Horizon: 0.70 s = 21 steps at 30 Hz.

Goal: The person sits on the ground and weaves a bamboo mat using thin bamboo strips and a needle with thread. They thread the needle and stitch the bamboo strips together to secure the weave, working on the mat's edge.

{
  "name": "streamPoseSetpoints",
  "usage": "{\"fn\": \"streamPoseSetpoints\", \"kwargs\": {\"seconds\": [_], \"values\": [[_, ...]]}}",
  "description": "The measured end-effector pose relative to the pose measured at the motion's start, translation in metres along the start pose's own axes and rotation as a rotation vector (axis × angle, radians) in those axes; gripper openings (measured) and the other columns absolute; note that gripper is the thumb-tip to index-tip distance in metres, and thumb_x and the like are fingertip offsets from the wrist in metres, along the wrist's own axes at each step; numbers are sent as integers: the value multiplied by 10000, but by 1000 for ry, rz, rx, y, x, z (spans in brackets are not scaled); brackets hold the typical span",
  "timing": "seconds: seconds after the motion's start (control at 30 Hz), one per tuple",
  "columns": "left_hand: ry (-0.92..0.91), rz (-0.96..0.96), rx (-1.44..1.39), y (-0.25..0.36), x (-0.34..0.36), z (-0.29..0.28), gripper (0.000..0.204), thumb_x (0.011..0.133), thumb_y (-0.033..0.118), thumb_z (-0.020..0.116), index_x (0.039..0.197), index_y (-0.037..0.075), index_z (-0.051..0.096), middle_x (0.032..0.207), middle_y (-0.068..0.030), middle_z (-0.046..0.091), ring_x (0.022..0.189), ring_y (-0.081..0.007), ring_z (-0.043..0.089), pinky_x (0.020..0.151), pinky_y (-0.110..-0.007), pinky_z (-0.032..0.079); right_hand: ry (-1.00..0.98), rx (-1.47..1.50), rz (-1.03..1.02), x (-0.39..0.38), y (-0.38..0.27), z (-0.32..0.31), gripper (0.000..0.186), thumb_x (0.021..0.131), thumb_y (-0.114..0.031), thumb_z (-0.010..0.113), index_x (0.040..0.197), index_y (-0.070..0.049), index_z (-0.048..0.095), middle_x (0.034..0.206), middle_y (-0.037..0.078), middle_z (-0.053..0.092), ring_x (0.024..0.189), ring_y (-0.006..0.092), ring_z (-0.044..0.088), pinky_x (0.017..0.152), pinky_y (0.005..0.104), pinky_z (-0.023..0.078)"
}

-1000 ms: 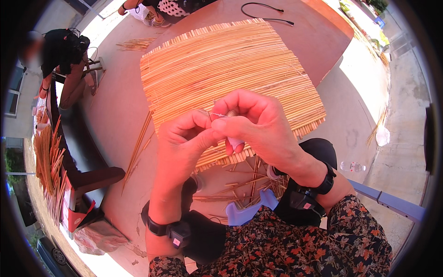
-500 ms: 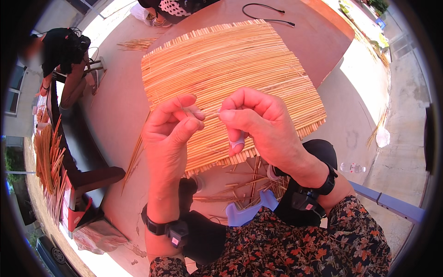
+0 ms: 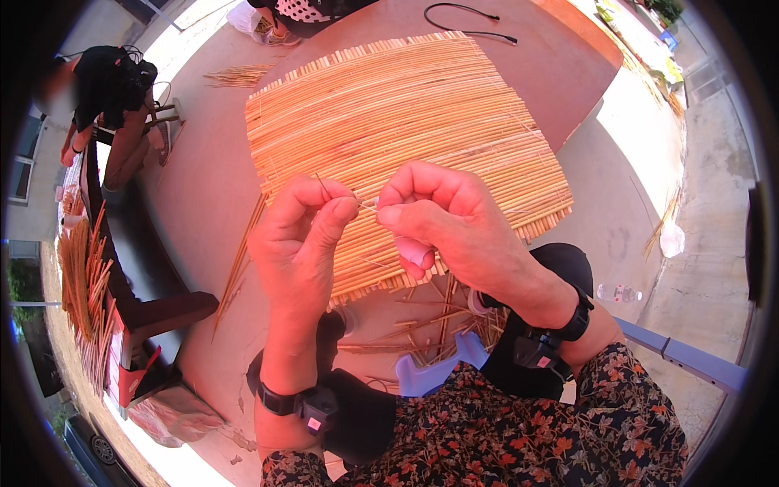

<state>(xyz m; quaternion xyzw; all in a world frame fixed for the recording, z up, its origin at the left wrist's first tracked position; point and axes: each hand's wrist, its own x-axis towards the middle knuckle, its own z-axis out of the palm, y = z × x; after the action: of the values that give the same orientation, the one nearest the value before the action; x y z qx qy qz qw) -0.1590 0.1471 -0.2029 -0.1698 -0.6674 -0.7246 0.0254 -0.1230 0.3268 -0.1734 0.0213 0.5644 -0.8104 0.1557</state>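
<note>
A mat of straw-coloured stalks (image 3: 389,122), laid side by side and stitched across, lies in front of me. Above its near half my left hand (image 3: 296,231) is closed in a pinch on a thin dark needle (image 3: 323,187), whose tip sticks up past the fingers. Facing it, my right hand (image 3: 454,219) pinches a fine pale thread (image 3: 367,207), which spans the small gap between the two hands. A pale wrap covers one finger of my right hand. Whether the thread passes through the needle is too small to tell.
Cut stalk pieces (image 3: 442,325) lie on the floor near a light-blue plastic stool (image 3: 442,369). Bundled stalks (image 3: 81,276) stand left, by a dark bench (image 3: 146,243). A person (image 3: 114,97) bends at the far left. A black cable (image 3: 462,20) and clear bottle (image 3: 619,293) lie beyond.
My hands have drawn closer together, and the left finger and thumb have closed tighter. The person at the left has shifted an arm slightly.
</note>
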Motion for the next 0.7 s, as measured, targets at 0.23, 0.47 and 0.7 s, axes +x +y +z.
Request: {"fn": "streamPoseSetpoints", "kwargs": {"seconds": [0.23, 0.47, 0.7], "values": [[37, -122, -362, -6, 9, -17, 162, 907, 130, 666, 990, -5, 632, 820, -35, 595, 836, -155, 559, 823, -299, 443, 52, 13, -38, -5, -5, -4, 78, 904, -85, 597, 913, -8, 604, 661, -25, 518, 494, 33, 461, 421, 204, 389], [-188, -105, -409, 2, 1, 0, 332, 811, -1, 727, 1126, -64, 647, 833, -27, 606, 783, -139, 598, 737, -263, 484, 44, 11, -38, -9, -10, -1, 125, 894, -134, 636, 906, -9, 630, 640, -28, 544, 467, 16, 434, 416, 191, 336], [-255, -17, -199, 6, 0, 4, 287, 786, -98, 696, 1065, -38, 667, 872, -50, 619, 808, -132, 590, 743, -267, 485, 43, -6, -7, -10, -12, -3, 143, 890, -154, 649, 902, -11, 642, 649, -28, 559, 479, 17, 452, 419, 189, 350]]}}
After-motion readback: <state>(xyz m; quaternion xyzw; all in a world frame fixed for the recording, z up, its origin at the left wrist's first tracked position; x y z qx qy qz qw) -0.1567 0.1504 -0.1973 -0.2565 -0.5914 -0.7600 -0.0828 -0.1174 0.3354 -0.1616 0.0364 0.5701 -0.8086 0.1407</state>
